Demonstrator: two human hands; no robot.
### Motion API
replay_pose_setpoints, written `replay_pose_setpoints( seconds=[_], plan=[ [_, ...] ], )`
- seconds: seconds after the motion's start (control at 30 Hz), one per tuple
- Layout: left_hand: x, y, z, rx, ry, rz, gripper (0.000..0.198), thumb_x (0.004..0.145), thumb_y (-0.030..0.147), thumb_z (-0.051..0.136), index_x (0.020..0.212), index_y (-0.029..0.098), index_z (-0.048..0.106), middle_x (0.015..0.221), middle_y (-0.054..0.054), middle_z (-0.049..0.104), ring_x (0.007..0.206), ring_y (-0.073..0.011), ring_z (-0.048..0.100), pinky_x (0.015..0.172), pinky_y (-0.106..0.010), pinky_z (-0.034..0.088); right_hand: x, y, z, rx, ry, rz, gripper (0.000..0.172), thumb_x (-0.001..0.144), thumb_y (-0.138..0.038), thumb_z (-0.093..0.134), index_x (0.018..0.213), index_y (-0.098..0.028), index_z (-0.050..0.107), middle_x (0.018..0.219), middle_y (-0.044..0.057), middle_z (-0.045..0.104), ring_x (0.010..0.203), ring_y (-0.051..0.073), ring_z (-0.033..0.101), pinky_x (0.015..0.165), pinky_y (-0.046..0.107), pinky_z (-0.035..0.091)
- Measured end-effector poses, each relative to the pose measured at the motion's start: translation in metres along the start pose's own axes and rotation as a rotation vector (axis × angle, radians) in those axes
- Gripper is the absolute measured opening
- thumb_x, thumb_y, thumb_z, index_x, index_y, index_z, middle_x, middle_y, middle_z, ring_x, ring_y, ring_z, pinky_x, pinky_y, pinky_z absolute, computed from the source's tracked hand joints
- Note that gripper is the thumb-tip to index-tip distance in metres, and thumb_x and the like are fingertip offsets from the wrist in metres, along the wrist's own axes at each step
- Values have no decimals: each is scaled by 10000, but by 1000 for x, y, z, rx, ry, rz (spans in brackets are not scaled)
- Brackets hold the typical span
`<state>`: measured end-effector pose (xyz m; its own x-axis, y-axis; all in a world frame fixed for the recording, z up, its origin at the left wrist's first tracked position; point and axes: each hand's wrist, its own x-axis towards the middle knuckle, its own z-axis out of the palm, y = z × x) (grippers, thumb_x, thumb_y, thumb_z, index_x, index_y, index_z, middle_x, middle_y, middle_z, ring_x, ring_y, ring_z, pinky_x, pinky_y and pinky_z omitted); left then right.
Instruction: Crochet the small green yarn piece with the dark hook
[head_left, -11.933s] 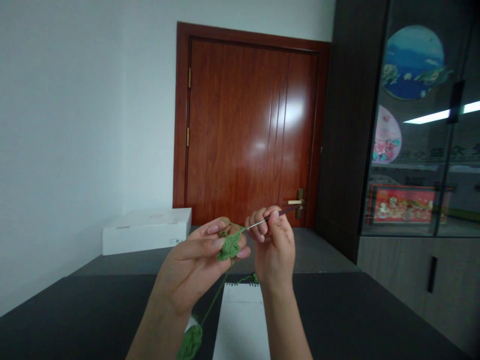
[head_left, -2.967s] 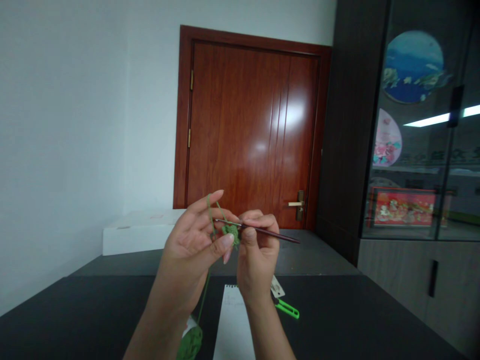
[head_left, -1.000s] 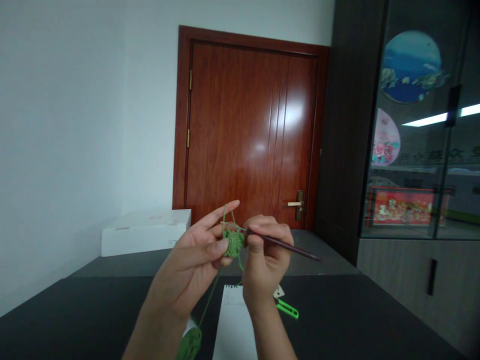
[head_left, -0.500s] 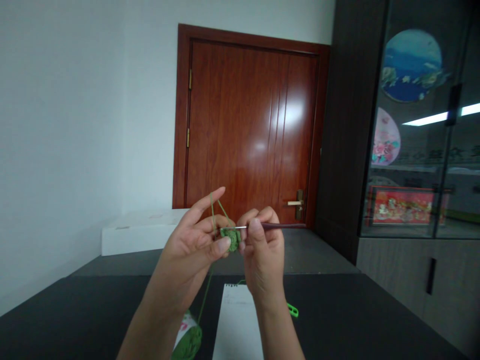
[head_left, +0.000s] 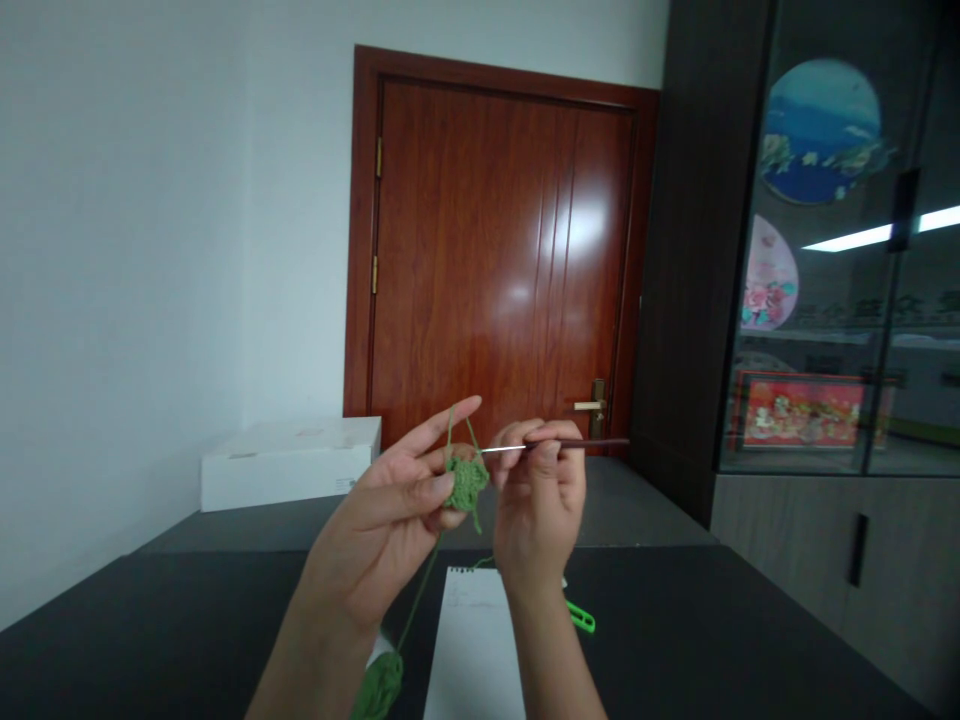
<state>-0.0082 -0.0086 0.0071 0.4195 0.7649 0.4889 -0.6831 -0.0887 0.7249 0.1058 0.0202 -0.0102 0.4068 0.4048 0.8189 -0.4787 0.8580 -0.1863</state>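
Observation:
A small piece of green crochet point(head_left: 466, 483) is pinched between the thumb and fingers of my left hand point(head_left: 405, 490). Green yarn loops over that hand's raised index finger and runs down to a green yarn ball point(head_left: 379, 685), partly hidden by my left forearm. My right hand point(head_left: 540, 490) grips a crochet hook point(head_left: 581, 443) with a dark handle and a silver shaft. The hook lies nearly level, its tip at the upper right edge of the crochet; whether it sits in a loop I cannot make out. A short yarn tail hangs below the piece.
Under my hands a white spiral notepad point(head_left: 472, 640) lies on the black table point(head_left: 660, 640). Beside my right forearm is a bright green plastic item point(head_left: 580, 616). A white box point(head_left: 289, 465) stands at the back left, before a brown door point(head_left: 480, 250). Glass-fronted cabinets point(head_left: 817, 350) stand right.
My right hand and the hook have moved right and slightly up. My left hand has shifted right and turned, showing more of the crochet's face. Its index finger has tipped lower.

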Motion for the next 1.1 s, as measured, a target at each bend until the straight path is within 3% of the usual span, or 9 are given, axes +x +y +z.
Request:
replay_pose_setpoints(
  seconds=[0.27, 0.37, 0.5, 0.6, 0.67, 0.73, 0.87, 1.0, 1.1],
  plan=[
    [0, 3, -4, 200, 33, 135, 551, 762, 82, 765, 1299, 156, 665, 898, -67, 659, 732, -112, 593, 573, -152, 486, 4, -7, 2, 189, -104, 386, 302, 961, -386, 556, 758, -224, 402, 618, -76, 418, 472, 70, 337, 449, 189, 305],
    [-1, 1, 3, 354, 98, 268, 578, 774, 83, 763, 1327, 205, 647, 879, -58, 674, 753, -125, 595, 609, -177, 484, 4, -5, -1, -19, -132, 247, 232, 919, -325, 644, 809, -222, 467, 699, -54, 524, 564, 86, 484, 534, 211, 407],
    [-1, -5, 11, 483, 165, 378, 567, 782, 92, 769, 1317, 245, 661, 899, -42, 682, 865, -143, 612, 796, -228, 507, 2, -1, -12, -536, -154, -264, 112, 861, -142, 690, 851, -225, 616, 817, -6, 637, 788, 147, 610, 730, 303, 494],
    [-1, -8, 14, 452, 185, 332, 594, 775, 110, 783, 1339, 238, 647, 911, -46, 676, 880, -147, 610, 788, -222, 501, -2, 2, -15, -654, -110, -510, 214, 837, -64, 689, 935, -254, 688, 854, -1, 678, 814, 156, 627, 773, 330, 501],
    [-1, -8, 14, 343, 146, 190, 588, 771, 129, 783, 1337, 210, 648, 959, -68, 675, 778, -124, 581, 635, -189, 476, -4, 4, -11, -507, -24, -465, 183, 851, -80, 684, 921, -249, 687, 892, 5, 678, 862, 161, 643, 807, 337, 514],
    [-1, -6, 12, 249, 101, 101, 547, 757, 126, 783, 1291, 178, 680, 1034, -93, 673, 709, -97, 542, 557, -171, 442, -6, 5, -4, -269, 14, -248, 97, 891, -137, 658, 879, -233, 653, 883, 5, 671, 884, 163, 659, 815, 335, 530],
    [0, -3, 8, 238, 124, 114, 553, 742, 103, 788, 1279, 192, 687, 1063, -94, 683, 712, -96, 555, 586, -176, 473, -5, 6, 3, 3, -20, 71, 68, 923, -240, 649, 894, -218, 591, 841, -11, 663, 828, 149, 684, 789, 315, 546],
    [0, -3, 6, 314, 165, 141, 527, 739, 127, 803, 1253, 178, 698, 1065, -102, 694, 733, -108, 586, 597, -182, 481, 0, 3, -7, -81, -35, 49, 61, 936, -254, 632, 914, -226, 582, 848, -14, 655, 797, 147, 678, 765, 322, 551],
    [0, -7, 9, 431, 238, 267, 518, 743, 128, 803, 1248, 172, 699, 939, -70, 693, 791, -141, 611, 652, -212, 504, 2, 0, -16, -377, -107, -182, 61, 926, -176, 620, 909, -231, 638, 870, 8, 680, 844, 172, 679, 791, 359, 547]
  ],
)
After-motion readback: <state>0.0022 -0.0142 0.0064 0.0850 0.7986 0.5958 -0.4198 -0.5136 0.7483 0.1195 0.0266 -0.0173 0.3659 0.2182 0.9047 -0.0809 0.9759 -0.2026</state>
